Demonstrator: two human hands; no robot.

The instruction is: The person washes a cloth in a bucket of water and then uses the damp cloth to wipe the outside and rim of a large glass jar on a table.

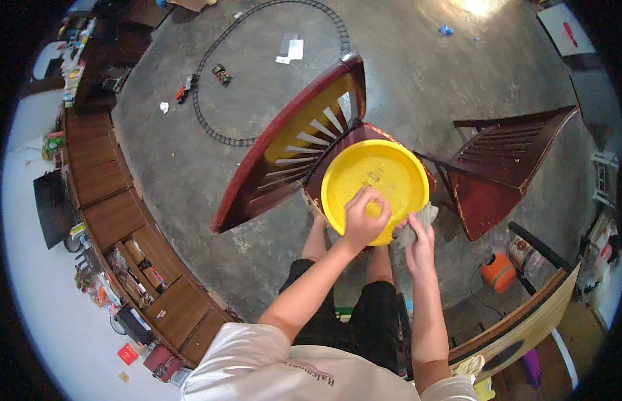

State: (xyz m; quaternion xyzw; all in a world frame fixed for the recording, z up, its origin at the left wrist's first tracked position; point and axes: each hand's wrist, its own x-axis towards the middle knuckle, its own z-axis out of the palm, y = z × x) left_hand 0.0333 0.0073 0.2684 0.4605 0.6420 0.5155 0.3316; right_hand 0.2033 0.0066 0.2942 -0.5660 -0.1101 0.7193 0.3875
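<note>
A round yellow plastic basin [336,170] sits on the seat of a dark red wooden chair [291,125] in front of me. Clear water seems to lie in it, with light glinting on the bottom. My left hand [366,216] is over the near part of the basin, its fingers curled in a loop; whether they pinch anything small is hidden. At the near right rim, my right hand [420,243] grips a grey cloth [427,216]. Part of the cloth hangs beside the basin's outer wall.
Another dark red wooden chair [496,170] stands to the right. An oval toy train track [210,131], a toy locomotive [181,94] and a small toy vehicle [221,75] lie on the concrete floor. Brown cabinets [110,183] line the left. An orange container [498,273] is at lower right.
</note>
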